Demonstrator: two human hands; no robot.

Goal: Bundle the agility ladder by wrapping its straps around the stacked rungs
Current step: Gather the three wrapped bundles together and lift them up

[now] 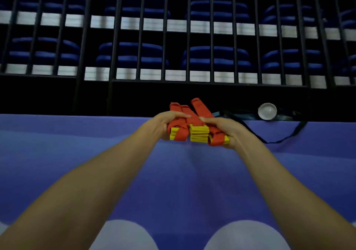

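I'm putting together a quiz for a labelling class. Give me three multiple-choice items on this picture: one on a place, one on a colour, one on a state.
1. Where is the white round object?
A) beyond the right hand, further right
B) between the forearms
C) on a blue seat

2. What colour are the stacked rungs?
A) green
B) yellow
C) black

3. How are the stacked rungs held?
A) lying untouched
B) by one hand only
C) gripped by both hands

Key:
1 A: it sits at the floor's far edge, right of that hand.
2 B: yellow ends show between the red straps.
3 C: the left hand and right hand each curl round an end.
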